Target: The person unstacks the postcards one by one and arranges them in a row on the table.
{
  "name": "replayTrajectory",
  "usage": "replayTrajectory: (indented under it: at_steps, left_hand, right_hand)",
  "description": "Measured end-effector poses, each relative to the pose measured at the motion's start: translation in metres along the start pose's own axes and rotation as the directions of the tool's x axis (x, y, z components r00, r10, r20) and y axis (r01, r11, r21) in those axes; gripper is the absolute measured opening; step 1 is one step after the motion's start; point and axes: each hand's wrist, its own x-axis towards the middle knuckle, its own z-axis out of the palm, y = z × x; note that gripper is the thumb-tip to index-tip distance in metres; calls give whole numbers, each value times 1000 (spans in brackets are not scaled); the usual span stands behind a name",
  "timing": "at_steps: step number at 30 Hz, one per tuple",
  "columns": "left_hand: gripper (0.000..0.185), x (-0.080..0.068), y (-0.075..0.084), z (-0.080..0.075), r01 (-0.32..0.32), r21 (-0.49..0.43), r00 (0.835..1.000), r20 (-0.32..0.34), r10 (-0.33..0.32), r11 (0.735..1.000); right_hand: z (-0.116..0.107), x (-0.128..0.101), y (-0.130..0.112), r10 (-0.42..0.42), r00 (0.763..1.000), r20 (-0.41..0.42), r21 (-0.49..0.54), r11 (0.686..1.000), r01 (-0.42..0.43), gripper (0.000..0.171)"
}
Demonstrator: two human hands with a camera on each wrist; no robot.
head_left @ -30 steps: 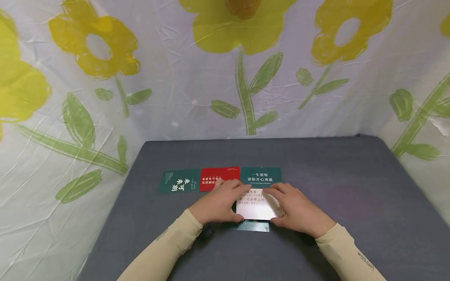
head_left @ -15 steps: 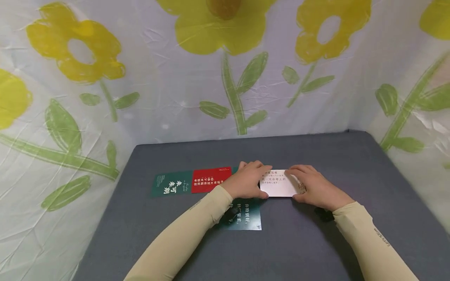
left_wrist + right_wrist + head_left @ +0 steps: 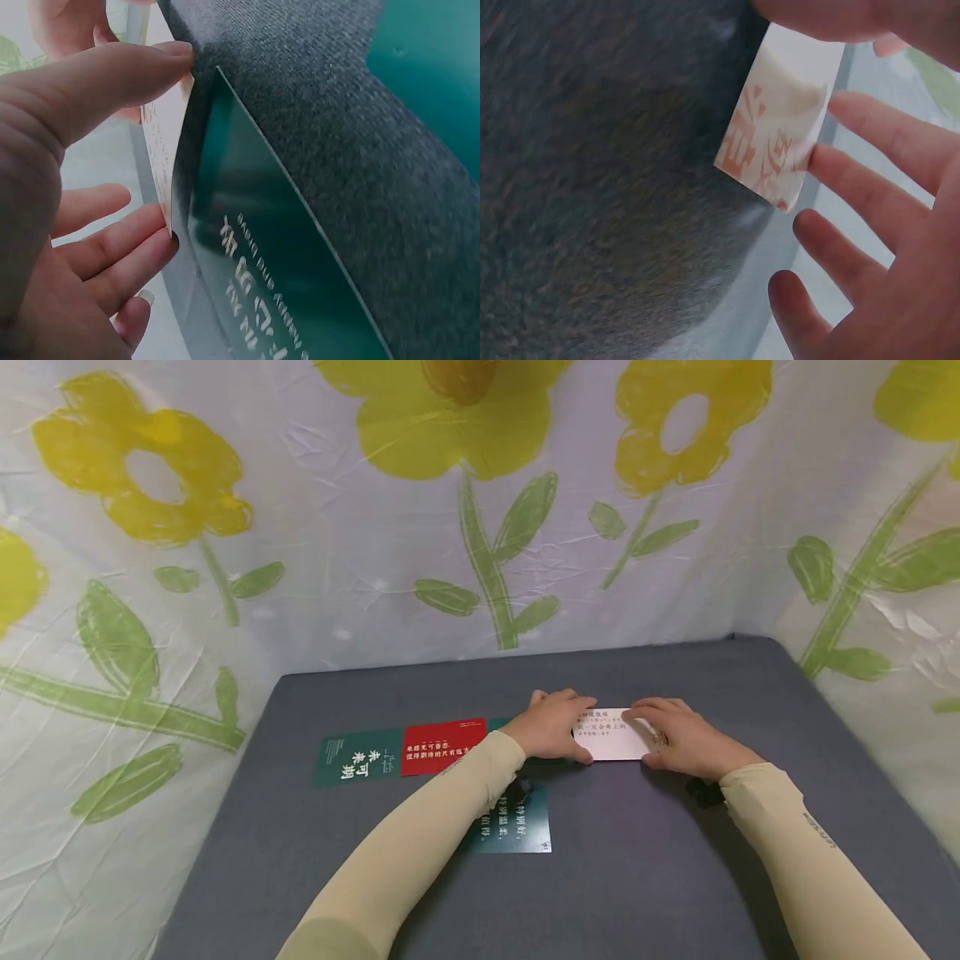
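A white card (image 3: 609, 735) printed with lines of characters is held between my two hands at the right end of a row of cards. My left hand (image 3: 550, 727) pinches its left end, thumb on the near edge and fingertips on the far edge. The right hand (image 3: 686, 739) grips the other end in the same way. In the left wrist view the card stands slightly off the cloth, beside a dark green card (image 3: 262, 210) lying flat. That green card is mostly covered by the left hand and sleeve in the head view.
Left in the row lie a red card (image 3: 442, 747) and a green card (image 3: 360, 758) with white characters. Another green card (image 3: 521, 827) lies nearer, partly under the left forearm. All rest on a grey cloth-covered table (image 3: 637, 860), with a flower-printed curtain (image 3: 360, 577) behind.
Both hands have carried the white card right and away from me, off the nearer green card to the right end of the row. The head view has turned slightly right.
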Motion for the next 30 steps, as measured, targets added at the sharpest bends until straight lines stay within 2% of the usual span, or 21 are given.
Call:
replayTrajectory:
  at_steps: [5,15,21,26,30]
  left_hand:
    - [93,-2,0,-1,7,-3,1000,19,-7,1000]
    - [93,-7,-1,0,39,0,999,10,-39,999]
    - [95,-12,-4,-2,64,-42,998,2,-64,997]
    - [97,-17,-6,-1,68,-63,997,-18,-69,996]
    - [100,-29,-7,1,49,-80,997,-54,-53,996]
  right_hand:
    - [1,2,1,-3,1000,20,11,1000,2,63]
    - [0,11,-3,13,999,50,-12,1000,-13,66]
    - [-2,16,-9,44,997,57,-47,998,-41,68]
    - [-2,16,-14,54,998,45,-63,997,-51,71]
    - [3,9,-22,65,998,-4,-85,994,-65,79]
